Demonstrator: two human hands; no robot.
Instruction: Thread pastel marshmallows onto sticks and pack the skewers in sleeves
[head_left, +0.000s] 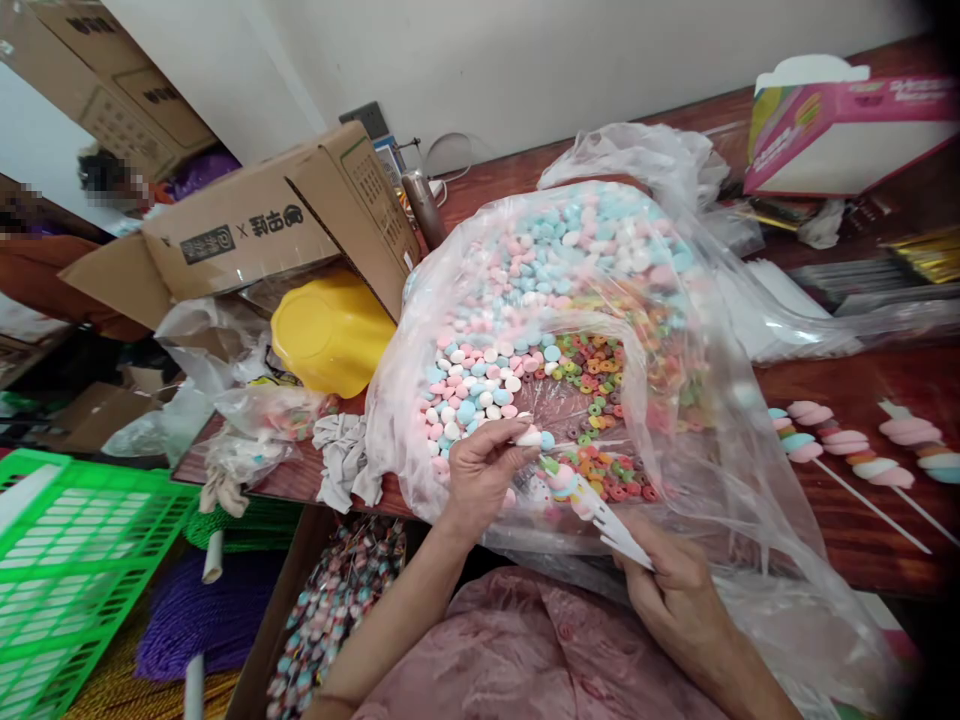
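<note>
A large clear plastic bag (675,300) lies open on the wooden table (862,530), full of pink, white and blue round candies (480,385) and coloured ring candies (600,370). My left hand (480,470) reaches into the bag's mouth and pinches a small white and pink candy (529,435) between thumb and fingers. My right hand (675,585) grips the lower end of a white stick (611,520) that carries a few candies at its top, held just below the left hand.
Finished candy skewers (825,445) lie on the table at the right. A yellow bucket (330,335) and cardboard box (285,215) stand left of the bag. A green plastic crate (75,560) sits lower left, a pink box (847,125) at the back right.
</note>
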